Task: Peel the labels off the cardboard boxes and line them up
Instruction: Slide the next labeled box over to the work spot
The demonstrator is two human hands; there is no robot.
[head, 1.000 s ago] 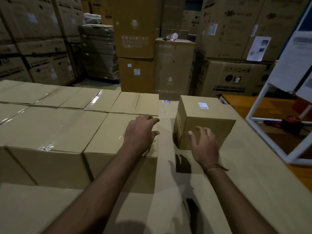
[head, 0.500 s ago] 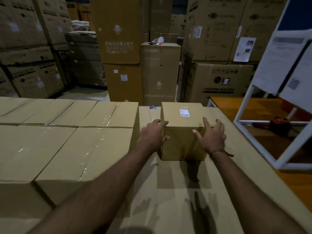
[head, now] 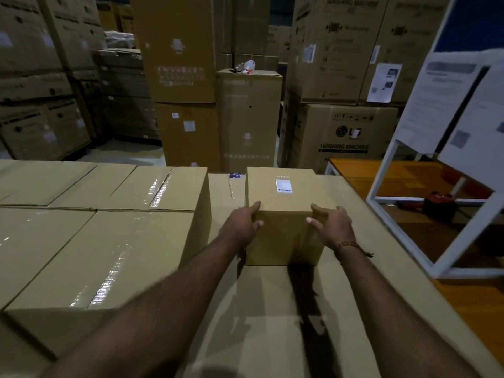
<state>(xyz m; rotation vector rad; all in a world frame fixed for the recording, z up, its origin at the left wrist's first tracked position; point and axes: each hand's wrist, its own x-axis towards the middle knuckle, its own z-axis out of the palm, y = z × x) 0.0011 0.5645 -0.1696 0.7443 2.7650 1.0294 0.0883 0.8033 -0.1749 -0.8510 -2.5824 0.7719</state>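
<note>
Now, taped cartons (head: 103,241) sit left of the small cardboard box (head: 283,211); the left hand (head: 242,225) presses that box's left side, fingers curled over its top edge. Its white label (head: 284,186) sits on top toward the far edge, and the right hand (head: 332,227) clasps its right side, so each grip holds the box on the cardboard worktop (head: 272,309).

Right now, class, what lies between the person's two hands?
In the head view, the small cardboard box sits between the left hand and right hand, its white label on top.
</note>
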